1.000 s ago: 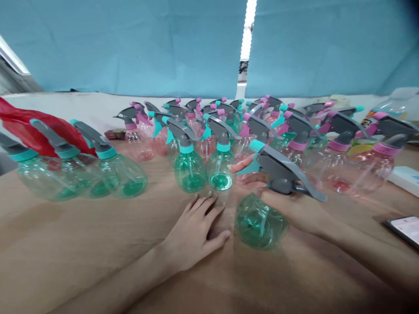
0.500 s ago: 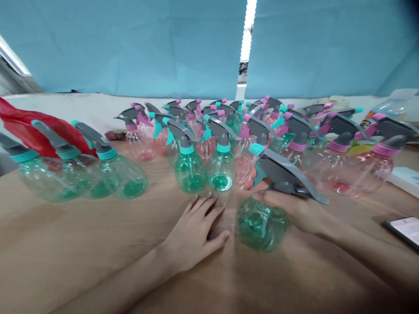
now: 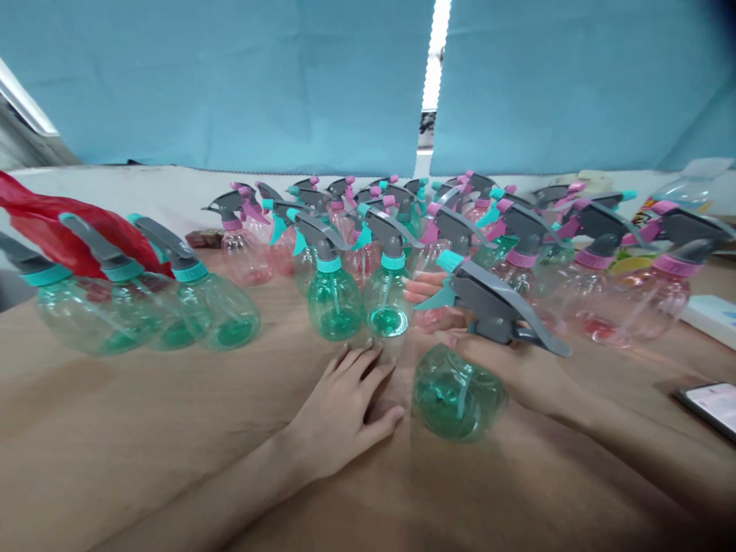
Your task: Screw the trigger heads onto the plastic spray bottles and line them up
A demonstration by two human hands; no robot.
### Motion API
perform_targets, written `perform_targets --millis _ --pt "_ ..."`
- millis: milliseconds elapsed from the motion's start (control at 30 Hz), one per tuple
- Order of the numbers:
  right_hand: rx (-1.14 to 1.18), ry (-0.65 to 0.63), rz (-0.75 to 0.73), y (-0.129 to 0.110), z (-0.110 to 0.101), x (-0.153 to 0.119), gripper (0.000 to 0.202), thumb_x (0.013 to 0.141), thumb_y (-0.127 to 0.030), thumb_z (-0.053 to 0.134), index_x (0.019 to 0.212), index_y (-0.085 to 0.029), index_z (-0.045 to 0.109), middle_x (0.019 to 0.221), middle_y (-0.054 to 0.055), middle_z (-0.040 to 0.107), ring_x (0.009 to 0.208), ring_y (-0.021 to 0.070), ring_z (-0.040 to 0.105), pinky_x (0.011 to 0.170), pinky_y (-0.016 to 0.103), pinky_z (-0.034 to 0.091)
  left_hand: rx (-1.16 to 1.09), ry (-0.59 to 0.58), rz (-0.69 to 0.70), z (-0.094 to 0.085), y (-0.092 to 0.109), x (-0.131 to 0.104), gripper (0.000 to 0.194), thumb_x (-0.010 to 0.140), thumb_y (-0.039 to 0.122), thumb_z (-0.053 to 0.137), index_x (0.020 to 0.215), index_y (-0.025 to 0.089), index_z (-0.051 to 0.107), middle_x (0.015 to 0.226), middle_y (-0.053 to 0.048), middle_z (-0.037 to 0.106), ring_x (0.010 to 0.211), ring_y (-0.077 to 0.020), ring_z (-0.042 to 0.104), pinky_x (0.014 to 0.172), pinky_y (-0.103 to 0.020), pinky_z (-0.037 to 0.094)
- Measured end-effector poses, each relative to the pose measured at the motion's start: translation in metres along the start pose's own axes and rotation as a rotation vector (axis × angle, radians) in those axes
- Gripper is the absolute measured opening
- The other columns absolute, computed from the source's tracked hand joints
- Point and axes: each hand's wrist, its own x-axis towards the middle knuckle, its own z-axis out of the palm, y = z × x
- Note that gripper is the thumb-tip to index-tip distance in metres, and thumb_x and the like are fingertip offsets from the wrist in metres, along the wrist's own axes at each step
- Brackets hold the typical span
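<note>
A green spray bottle (image 3: 460, 395) with a grey and turquoise trigger head stands on the wooden table (image 3: 276, 475), right of centre. My right hand (image 3: 454, 326) is around the back of its neck, fingers stretched out beyond the trigger and loosened from it; part of the palm is hidden behind the spray head. My left hand (image 3: 348, 406) lies flat on the table with its fingers spread, holding nothing. Just beyond its fingertips stand two green spray bottles, one left (image 3: 335, 303) and one right (image 3: 388, 303), both upright with some liquid-like green at the bottom.
Several pink and green spray bottles (image 3: 520, 261) crowd the back of the table. At left, three green ones (image 3: 215, 310) stand in front of a red plastic bag (image 3: 86, 234). A phone (image 3: 710, 406) and a white box (image 3: 713, 318) lie at right, below a blue curtain (image 3: 230, 84).
The fingers of my right hand have uncurled from the trigger and stretched forward. The bottle's base has hardly moved. My left hand has stayed in place.
</note>
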Motion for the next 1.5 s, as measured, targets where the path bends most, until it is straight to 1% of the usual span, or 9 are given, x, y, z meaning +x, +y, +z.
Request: perform_targets --millis 233,367,533,733,967,1100,1233,1400,1500 --pt "-0.067 0.090 0.022 0.0003 0.0019 0.0012 0.014 0.073 -0.023 0.059 0.085 -0.027 0.065 0.081 0.002 0.070 0.081 0.0233 0.067 0.078 0.044 0.054 0.036 -0.022 0.005 0.0009 -0.0011 -0.0001 0.052 0.090 0.045 0.052 0.133 0.015 0.047 0.142 -0.013 0.043 0.133 -0.0276 0.034 0.109 -0.046 0.027" --pt "-0.059 0.093 -0.028 0.0019 0.0013 0.0008 0.017 0.074 -0.019 0.058 0.087 -0.027 0.064 0.082 0.001 0.070 0.083 0.0216 0.065 0.082 0.043 0.053 0.033 -0.025 0.009 0.0008 -0.0008 0.0002 0.053 0.091 0.045 0.051 0.133 0.013 0.048 0.142 -0.014 0.043 0.133 -0.0280 0.034 0.109 -0.047 0.027" --pt "-0.043 0.103 0.002 0.0020 0.0018 0.0008 0.030 0.073 -0.017 0.059 0.100 -0.028 0.064 0.100 0.002 0.068 0.092 0.0221 0.064 0.087 0.043 0.051 0.029 -0.026 0.008 0.0004 -0.0005 0.0007 0.052 0.091 0.045 0.051 0.132 0.013 0.048 0.142 -0.014 0.043 0.133 -0.0283 0.034 0.109 -0.047 0.027" --pt "-0.017 0.094 0.011 0.0057 0.0029 0.0010 0.036 0.074 -0.017 0.058 0.108 -0.027 0.063 0.109 0.004 0.065 0.082 0.0182 0.062 0.082 0.039 0.052 0.025 -0.017 0.009 0.0018 -0.0012 -0.0003 0.051 0.090 0.044 0.052 0.131 0.014 0.049 0.141 -0.014 0.044 0.132 -0.0283 0.035 0.108 -0.047 0.027" --pt "-0.040 0.111 -0.006 0.0038 0.0033 -0.0005 0.023 0.074 -0.016 0.057 0.093 -0.026 0.064 0.108 0.002 0.066 0.078 0.0158 0.062 0.074 0.033 0.053 0.035 -0.020 0.001 0.0011 -0.0008 0.0011 0.051 0.090 0.044 0.053 0.132 0.016 0.049 0.142 -0.013 0.044 0.132 -0.0274 0.035 0.108 -0.047 0.028" --pt "-0.075 0.127 -0.011 0.0000 0.0037 -0.0003 0.015 0.071 -0.019 0.056 0.084 -0.025 0.062 0.094 0.002 0.067 0.075 0.0159 0.063 0.071 0.031 0.054 0.016 -0.016 0.001 0.0009 -0.0007 0.0011 0.051 0.089 0.043 0.054 0.131 0.014 0.049 0.141 -0.014 0.045 0.132 -0.0280 0.036 0.108 -0.046 0.028" --pt "-0.094 0.143 0.006 -0.0008 0.0039 0.0012 0.014 0.069 -0.022 0.055 0.082 -0.024 0.061 0.085 0.002 0.066 0.071 0.0163 0.062 0.068 0.031 0.053 0.015 -0.011 0.007 0.0018 -0.0015 0.0007 0.051 0.090 0.044 0.053 0.131 0.015 0.049 0.141 -0.013 0.044 0.132 -0.0281 0.036 0.108 -0.047 0.028" --pt "-0.089 0.109 0.018 0.0014 0.0031 0.0027 0.019 0.069 -0.018 0.054 0.086 -0.025 0.061 0.096 0.002 0.066 0.078 0.0165 0.062 0.073 0.033 0.051 0.018 -0.010 0.007 0.0021 -0.0019 0.0006 0.051 0.090 0.044 0.053 0.131 0.015 0.050 0.140 -0.014 0.045 0.132 -0.0279 0.036 0.108 -0.047 0.028" --pt "-0.113 0.104 -0.008 0.0041 0.0019 0.0022 0.019 0.071 -0.017 0.053 0.087 -0.025 0.061 0.093 0.001 0.065 0.081 0.0160 0.061 0.073 0.031 0.049 0.025 -0.007 0.008 0.0024 -0.0019 0.0006 0.051 0.090 0.044 0.053 0.131 0.015 0.049 0.140 -0.013 0.045 0.132 -0.0277 0.036 0.108 -0.047 0.028"
